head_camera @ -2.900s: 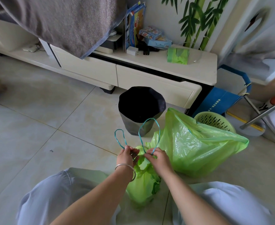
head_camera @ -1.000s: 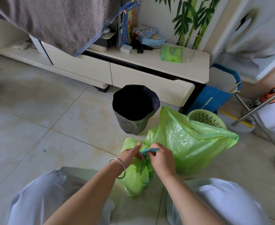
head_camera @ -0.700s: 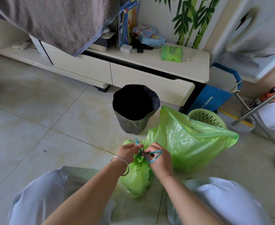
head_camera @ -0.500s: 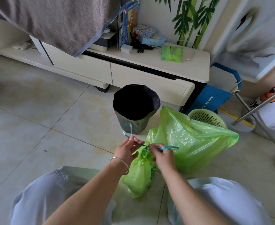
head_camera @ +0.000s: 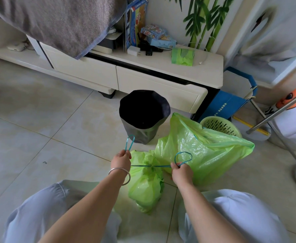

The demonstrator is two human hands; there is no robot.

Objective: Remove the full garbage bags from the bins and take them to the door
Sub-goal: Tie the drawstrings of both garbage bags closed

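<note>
A small green garbage bag (head_camera: 146,186) lies on the floor between my knees, its neck gathered by a blue drawstring (head_camera: 150,166) pulled taut into a knot. My left hand (head_camera: 121,159) grips the drawstring's left loop, and my right hand (head_camera: 181,171) grips its right loop; the hands are spread apart to either side of the bag. A larger green garbage bag (head_camera: 203,148) stands just right of it, its mouth loose. Beyond them a black-lined bin (head_camera: 144,116) stands open, and a green slotted bin (head_camera: 220,126) sits behind the large bag.
A cream TV cabinet (head_camera: 161,85) with drawers runs along the wall, with a green roll of bags (head_camera: 182,57) on top. A grey cloth (head_camera: 56,20) hangs at the upper left. A blue folded cart (head_camera: 227,104) and a metal pole (head_camera: 276,113) stand right.
My hands, close together over the bag's neck while crossing the drawstring loops, have pulled apart sideways, drawing the string tight into a knot.
</note>
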